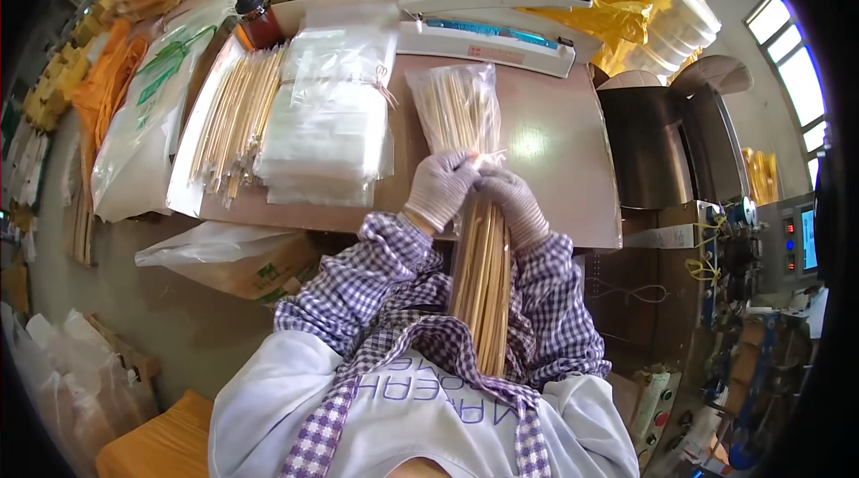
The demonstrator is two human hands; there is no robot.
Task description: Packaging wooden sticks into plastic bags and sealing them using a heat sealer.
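Observation:
A long clear plastic bag of thin wooden sticks (479, 299) lies lengthwise from the table top down to my lap, its upper part crinkled. My left hand (438, 184) and my right hand (512, 200), both in pale knit gloves, are closed on it where it is gathered at the middle, side by side with fingers nearly touching. A white tie or strip shows between my fingertips; its exact form is too small to tell. Left of the bundle lie a stack of clear bags (322, 138) and a white open box of loose sticks (228, 120).
The brown table (559, 174) holds a white bag sealer (488, 48) at the back and a dark bottle (259, 21). Yellow sacking (582, 8), a steel container (640, 147) and machinery with a screen (792, 236) stand right. Plastic sheeting (143, 111) lies at left.

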